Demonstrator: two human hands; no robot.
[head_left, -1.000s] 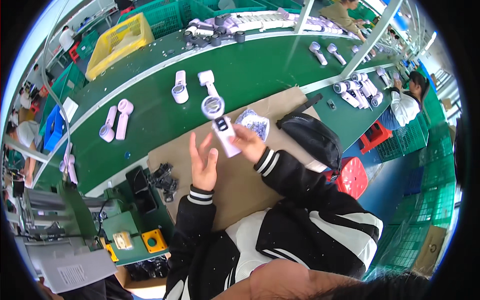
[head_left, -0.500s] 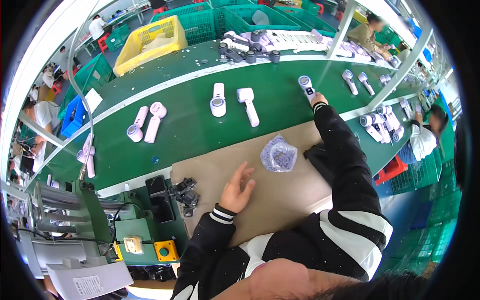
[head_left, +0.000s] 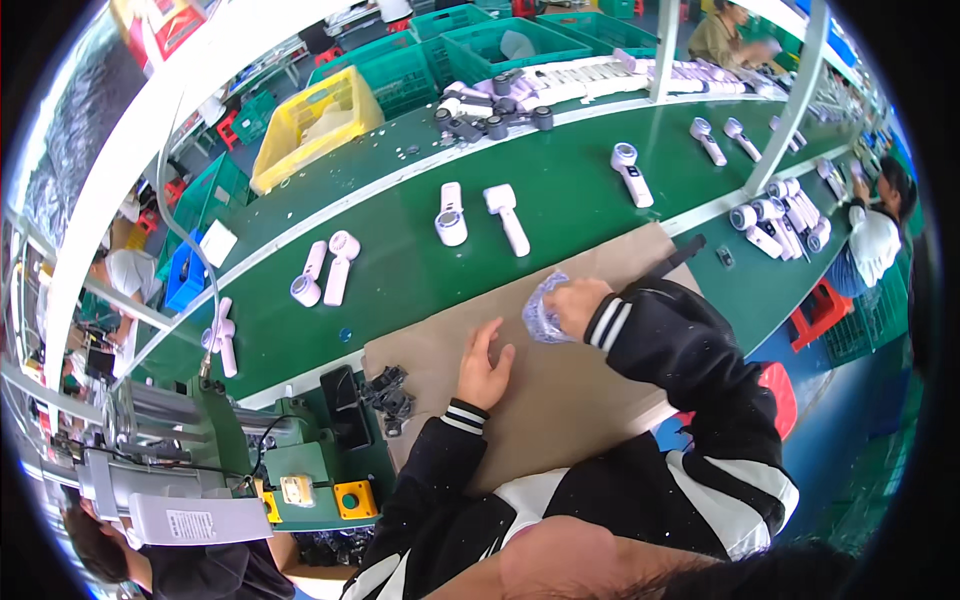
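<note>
My right hand point(head_left: 580, 308) is down at a clear plastic bag point(head_left: 537, 322) of small purple pieces, its fingertips hidden in the mouth of the bag. The bag lies on a brown sheet point(head_left: 540, 425) covering the near part of the bench. Over the same sheet, left of the bag, my left hand point(head_left: 485, 370) holds nothing, with thumb and fingers apart. A pale purple handheld fan point(head_left: 632, 177) with a dark panel on its handle lies on the green belt beyond my right hand. Two more fans, one face up point(head_left: 451, 215) and one turned over point(head_left: 508, 220), lie farther left.
Black plastic parts point(head_left: 389, 398) and a dark phone-like slab point(head_left: 345, 408) lie left of the sheet. A green machine point(head_left: 300, 455) with a yellow button box point(head_left: 354, 500) stands near left. Several fans point(head_left: 785, 220) are heaped at right. A metal post point(head_left: 795, 100) rises beyond.
My right hand has let go of the fan on the belt and come back to the bag. My left hand stays open over the sheet. The view has shifted somewhat.
</note>
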